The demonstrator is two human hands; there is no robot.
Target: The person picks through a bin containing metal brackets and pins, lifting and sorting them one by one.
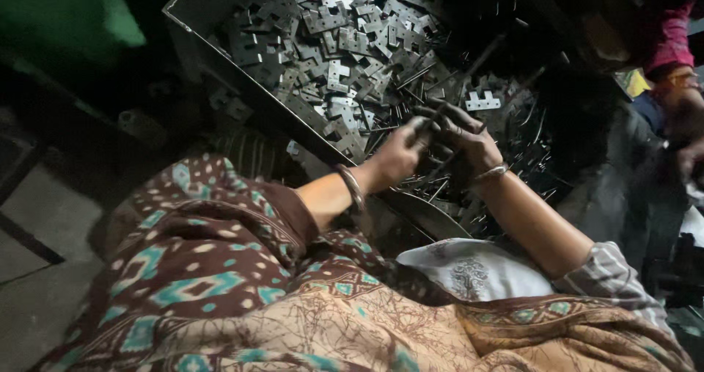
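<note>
Cloth nearest cam: patterned brown fabric (220, 269) w/ teal motifs over the lap, a white printed piece (477, 269) tucked beside it. Above that, both forearms reach fwd, each w/ a metal bangle at the wrist. Left hand (396, 155) has fingers closed together on a thin dark metal pin (433, 117), pinched near its lower end. Right hand (466, 141) sits just beside it, touching the same pin, fingers curled round it; whether it also grips a 2nd part underneath, can't tell, too dark. Both hands hover over a heap of loose thin rods (506, 159) & notched flat metal plates (345, 42). Plates fill a slanted grey metal tray (202, 1) farther back. One pale plate (484, 102) lies just past the right hand. Far right edge: another person's arm in a pink sleeve (671, 38).
</note>
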